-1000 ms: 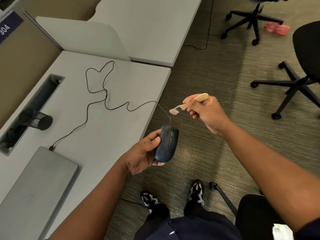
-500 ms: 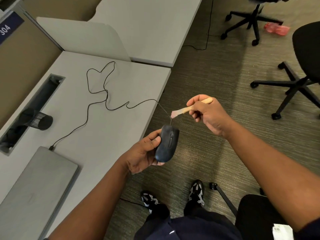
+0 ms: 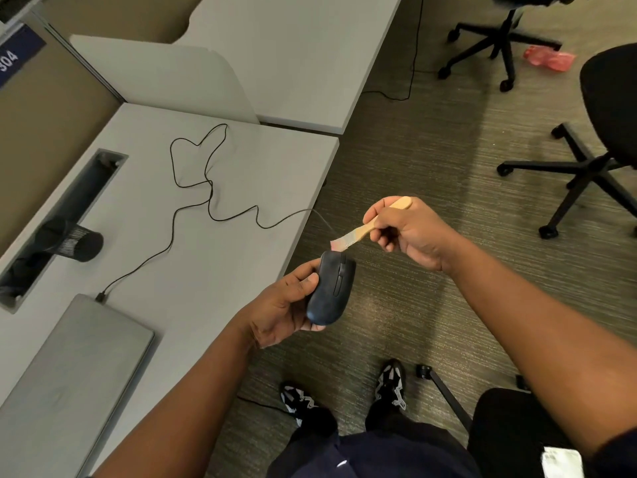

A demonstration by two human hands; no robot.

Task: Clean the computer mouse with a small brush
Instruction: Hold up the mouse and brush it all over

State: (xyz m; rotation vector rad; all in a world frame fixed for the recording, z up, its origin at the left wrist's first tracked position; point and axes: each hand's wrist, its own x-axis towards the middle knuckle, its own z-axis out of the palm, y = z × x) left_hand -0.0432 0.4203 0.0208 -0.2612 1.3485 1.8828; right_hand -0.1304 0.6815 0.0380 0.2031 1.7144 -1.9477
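A black wired computer mouse [image 3: 331, 287] is held in the air past the desk's edge, gripped from its left side by my left hand [image 3: 282, 307]. Its thin black cable [image 3: 206, 198] trails back over the grey desk [image 3: 193, 257] to a closed laptop [image 3: 65, 384]. My right hand [image 3: 410, 232] pinches a small wooden-handled brush [image 3: 365, 229]. The brush's pale bristles [image 3: 339, 244] point down-left and touch the mouse's front end, near its buttons.
A black mesh cup [image 3: 74, 241] lies on its side by the desk's cable slot [image 3: 62, 215]. Office chairs [image 3: 586, 167] stand on the carpet to the right, with a pink object [image 3: 548, 58] on the floor behind. My feet [image 3: 344, 395] are below.
My right hand has lowered the brush, bringing its bristles down from above the mouse to the mouse's front end. My left hand and the mouse stayed nearly still.
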